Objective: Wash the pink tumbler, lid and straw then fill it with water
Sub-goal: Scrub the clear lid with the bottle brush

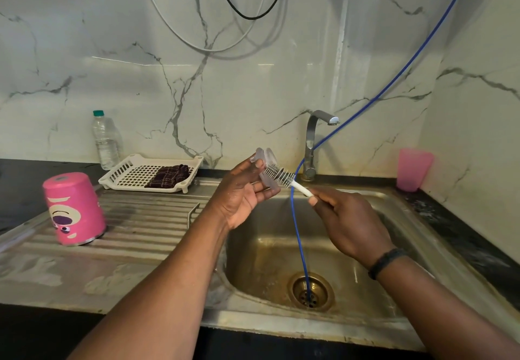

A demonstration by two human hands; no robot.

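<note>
The pink tumbler (pixel 75 209) stands upside down on the ribbed steel drainboard at the left. Above the sink, my left hand (pixel 245 193) holds the clear round lid (pixel 267 159) by its edge, fingers curled round it. My right hand (pixel 344 223) grips the white handle of a bottle brush (pixel 282 176), whose bristles press against the lid. The straw is not in sight.
The steel sink (pixel 408 247) has a drain with a blue hose (pixel 298 230) running into it, next to the tap (pixel 316 140). A white rack (pixel 132 168) holds a dark cloth. A water bottle (pixel 105 140) stands behind it; a pink cup (pixel 413 169) at right.
</note>
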